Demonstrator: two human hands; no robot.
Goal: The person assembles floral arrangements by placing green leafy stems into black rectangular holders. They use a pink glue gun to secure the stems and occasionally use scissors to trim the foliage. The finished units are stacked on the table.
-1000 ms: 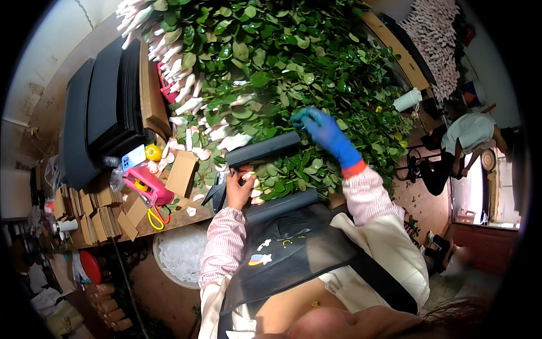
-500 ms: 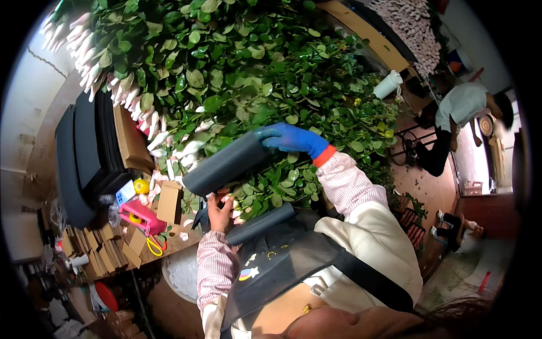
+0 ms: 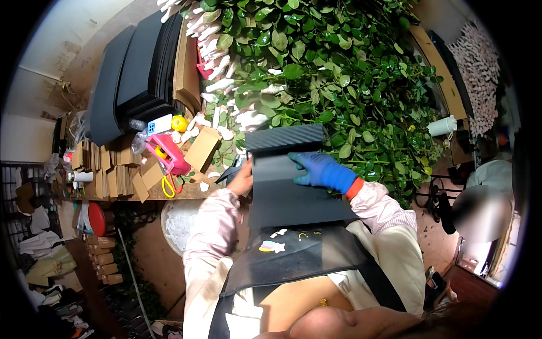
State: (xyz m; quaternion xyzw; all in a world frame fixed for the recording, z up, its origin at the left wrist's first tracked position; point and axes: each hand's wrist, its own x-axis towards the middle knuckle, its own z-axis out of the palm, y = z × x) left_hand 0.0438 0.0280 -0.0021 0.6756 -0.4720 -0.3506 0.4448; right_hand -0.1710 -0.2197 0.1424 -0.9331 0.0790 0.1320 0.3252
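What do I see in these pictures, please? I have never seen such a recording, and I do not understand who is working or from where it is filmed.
There is no machine here: a person works with two hands, filmed from a camera on their own head, looking down. The left hand, bare, is at the left edge of a dark sheet; its exact grip is hidden. The right hand, in a blue glove, rests on that sheet. Beyond lies a big heap of leafy stems. On the left side of the table are scissors, a phone and cardboard pieces.
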